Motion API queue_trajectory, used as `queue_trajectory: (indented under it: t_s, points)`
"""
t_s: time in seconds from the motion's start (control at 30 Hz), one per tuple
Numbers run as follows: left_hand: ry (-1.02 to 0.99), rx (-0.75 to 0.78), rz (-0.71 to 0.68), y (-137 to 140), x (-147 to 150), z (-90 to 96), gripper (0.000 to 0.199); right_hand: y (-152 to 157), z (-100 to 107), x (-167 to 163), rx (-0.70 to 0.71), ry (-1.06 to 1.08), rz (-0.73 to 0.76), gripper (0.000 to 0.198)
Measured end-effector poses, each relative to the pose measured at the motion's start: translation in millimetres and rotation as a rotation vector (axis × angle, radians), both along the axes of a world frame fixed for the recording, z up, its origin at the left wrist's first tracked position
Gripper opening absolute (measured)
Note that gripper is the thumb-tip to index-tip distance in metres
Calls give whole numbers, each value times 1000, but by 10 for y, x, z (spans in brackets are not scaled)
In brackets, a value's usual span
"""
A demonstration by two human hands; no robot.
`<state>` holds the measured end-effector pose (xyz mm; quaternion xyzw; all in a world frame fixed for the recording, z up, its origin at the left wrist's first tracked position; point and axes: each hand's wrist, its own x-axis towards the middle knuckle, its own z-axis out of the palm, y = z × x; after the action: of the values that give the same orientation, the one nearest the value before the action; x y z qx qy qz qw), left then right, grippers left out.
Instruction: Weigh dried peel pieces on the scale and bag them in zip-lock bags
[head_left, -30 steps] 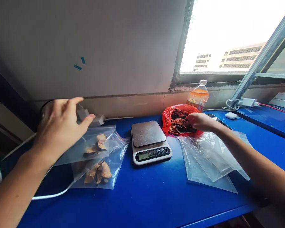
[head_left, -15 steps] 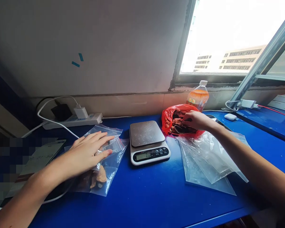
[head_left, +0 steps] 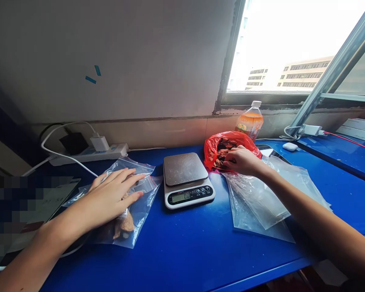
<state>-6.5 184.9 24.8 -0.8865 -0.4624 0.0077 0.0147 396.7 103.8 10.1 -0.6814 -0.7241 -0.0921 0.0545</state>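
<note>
My left hand (head_left: 112, 196) lies flat with its fingers spread on clear zip bags (head_left: 138, 229); light-brown dried pieces (head_left: 125, 223) show inside below the thumb. My right hand (head_left: 245, 161) reaches into an open red plastic bag (head_left: 209, 142) of dark reddish-brown dried pieces (head_left: 223, 151). Its fingers are curled together and pointing down at the pieces; what is between them is hidden. Between the hands stands a kitchen scale (head_left: 185, 169) with a bare metal plate, its display seeming to read zero.
Flat clear bags (head_left: 252, 209) lie under my right forearm. Behind the red bag are an orange drink bottle (head_left: 253, 119) and a phone (head_left: 266, 150). A white case (head_left: 290, 147) lies farther right. A power strip (head_left: 117, 152) with chargers and cables runs along the wall at left.
My right hand has shifted slightly left and lower within the red bag, its fingers deeper among the pieces. My left hand stays on the zip bags. The whole view has shifted a little.
</note>
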Motion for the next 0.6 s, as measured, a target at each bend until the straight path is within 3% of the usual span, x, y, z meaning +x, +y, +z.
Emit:
queue_trajectory:
  t_s: [0.1,0.27,0.4,0.53,0.6]
  points:
    - [32,-14,7,-36,34,42,62,-30,-20,-53,-3,19,19,30]
    - [58,-33,23,-59,35,55,63,-19,-95,-159,4,-44,-87,19]
    - [46,-27,9,-53,27,35,62,-95,41,-166,94,-23,-120,20]
    - [72,-37,11,-48,42,30,62,-195,334,-297,329,189,64,15]
    - [66,-26,11,-42,41,22,62,-164,427,-505,376,228,182,11]
